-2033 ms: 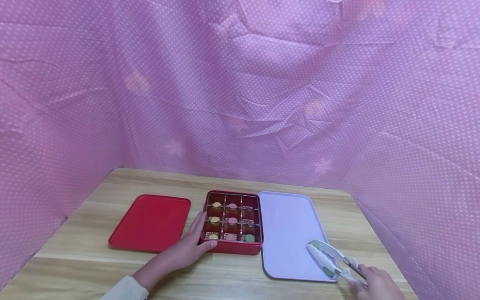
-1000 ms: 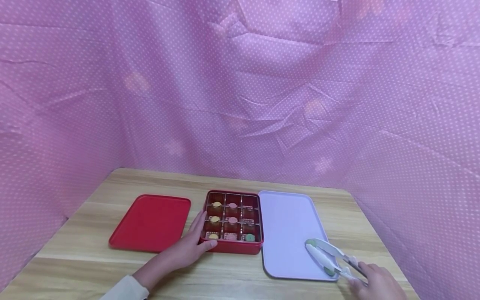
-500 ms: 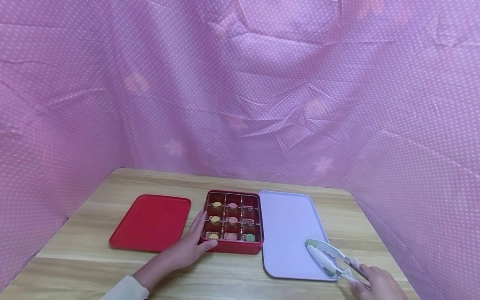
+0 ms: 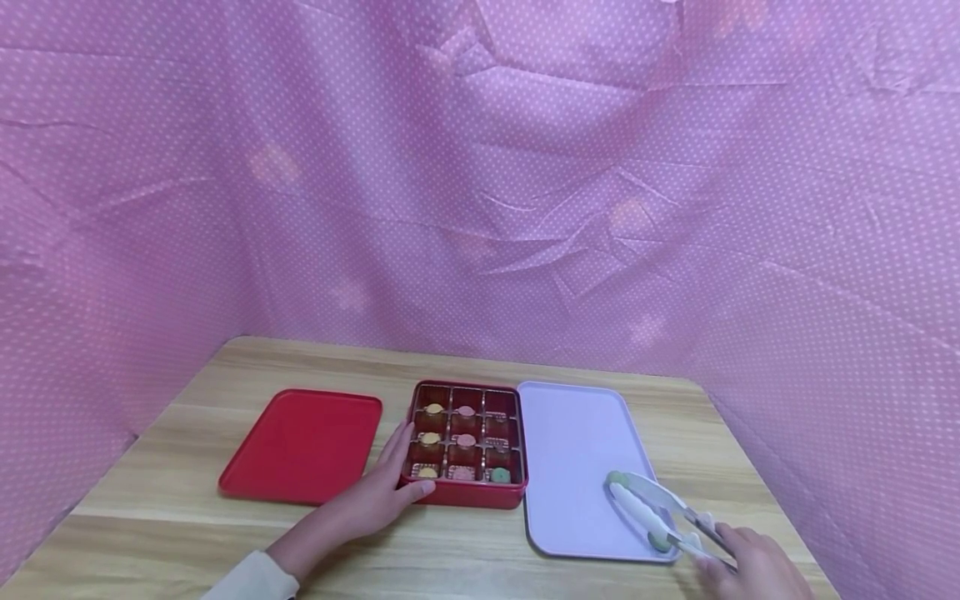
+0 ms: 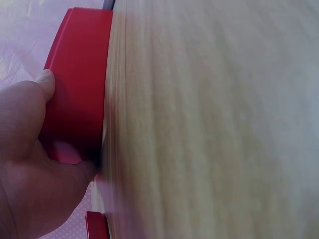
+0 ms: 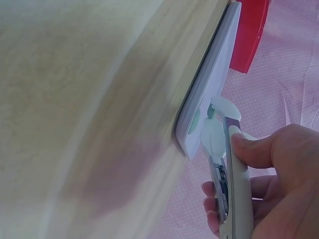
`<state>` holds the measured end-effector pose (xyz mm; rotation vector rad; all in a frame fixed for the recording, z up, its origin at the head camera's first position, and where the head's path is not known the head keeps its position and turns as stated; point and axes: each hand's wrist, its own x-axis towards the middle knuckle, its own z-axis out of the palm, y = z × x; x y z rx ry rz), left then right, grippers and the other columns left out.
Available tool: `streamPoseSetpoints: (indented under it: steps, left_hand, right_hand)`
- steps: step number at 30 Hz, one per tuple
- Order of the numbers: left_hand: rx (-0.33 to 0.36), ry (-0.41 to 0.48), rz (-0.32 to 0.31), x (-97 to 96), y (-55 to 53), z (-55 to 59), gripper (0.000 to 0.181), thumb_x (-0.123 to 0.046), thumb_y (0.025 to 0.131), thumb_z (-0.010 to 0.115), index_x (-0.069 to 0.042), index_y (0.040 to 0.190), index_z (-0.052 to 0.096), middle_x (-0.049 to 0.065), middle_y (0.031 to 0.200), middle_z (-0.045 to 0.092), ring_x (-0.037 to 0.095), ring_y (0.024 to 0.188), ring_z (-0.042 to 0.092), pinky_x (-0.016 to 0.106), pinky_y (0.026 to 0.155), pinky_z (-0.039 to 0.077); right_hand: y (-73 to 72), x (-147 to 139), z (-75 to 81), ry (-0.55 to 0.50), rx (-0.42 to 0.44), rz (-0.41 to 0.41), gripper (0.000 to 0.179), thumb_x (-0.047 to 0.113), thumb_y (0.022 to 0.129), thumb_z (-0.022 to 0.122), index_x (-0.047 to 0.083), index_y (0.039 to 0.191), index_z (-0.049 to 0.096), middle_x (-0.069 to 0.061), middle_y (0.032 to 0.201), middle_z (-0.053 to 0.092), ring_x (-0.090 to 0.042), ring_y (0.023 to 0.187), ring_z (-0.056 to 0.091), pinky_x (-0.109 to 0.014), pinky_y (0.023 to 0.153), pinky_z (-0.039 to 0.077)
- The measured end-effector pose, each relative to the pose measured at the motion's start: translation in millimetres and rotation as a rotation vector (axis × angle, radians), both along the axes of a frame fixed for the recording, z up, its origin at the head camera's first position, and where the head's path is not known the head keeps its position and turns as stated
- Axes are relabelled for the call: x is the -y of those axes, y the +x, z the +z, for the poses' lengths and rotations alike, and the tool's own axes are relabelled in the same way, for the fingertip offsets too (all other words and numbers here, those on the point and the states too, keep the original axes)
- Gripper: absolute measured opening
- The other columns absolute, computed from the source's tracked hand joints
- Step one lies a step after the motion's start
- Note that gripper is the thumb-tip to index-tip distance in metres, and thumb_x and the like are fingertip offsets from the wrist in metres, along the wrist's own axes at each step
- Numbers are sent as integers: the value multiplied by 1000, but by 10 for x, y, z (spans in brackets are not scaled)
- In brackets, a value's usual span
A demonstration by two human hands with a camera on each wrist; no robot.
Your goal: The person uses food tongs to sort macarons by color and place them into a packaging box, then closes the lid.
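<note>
My left hand (image 4: 378, 493) rests against the near left corner of a red tin box (image 4: 480, 497), fingers straight along its side and thumb on its front wall. The box's divided insert holds yellow sweets (image 4: 429, 438) at left, pink sweets (image 4: 465, 440) in the middle and one green sweet (image 4: 500, 475) at near right. My right hand (image 4: 757, 567) grips white-tipped tongs (image 6: 234, 174). A round green sweet (image 4: 618, 478) sits at the tong tips, over the lilac tray (image 4: 577, 450). Another green sweet (image 4: 660, 542) lies on the tray's near right corner, partly hidden by the tongs.
A red lid (image 4: 307, 446) lies flat on the wooden table (image 4: 420, 558), left of the box. The tray stands right beside the box's right wall. Pink dotted cloth (image 4: 480, 208) hangs behind and at both sides of the table.
The tongs shift slightly left and away from me over the tray, and the green sweet at their tips moves with them. My left hand and the box stay in place.
</note>
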<state>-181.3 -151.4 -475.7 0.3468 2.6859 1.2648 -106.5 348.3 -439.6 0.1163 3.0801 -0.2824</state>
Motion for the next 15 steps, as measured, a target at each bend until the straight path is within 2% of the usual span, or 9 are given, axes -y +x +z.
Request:
streamPoseSetpoints:
  steps: [11,15]
  left_hand:
    - [6,3,0,-1,12,7,100,-54,96,60,-20,163,-6,8,170,-11,41,155,5,66,118,23]
    - [5,3,1,-5,10,7,99,-52,97,61,-20,163,-6,8,170,-11,40,155,4,66,118,23]
  right_hand:
    - [-43,271,111,-46,-124,71,64,31,85,79,-11,130,60,-28,118,66,-50,110,61,-63,90,49]
    - [-38,395,144,-86,-170,85,63,31,86,78,-9,132,60,-27,121,67,-51,114,60,-65,93,48]
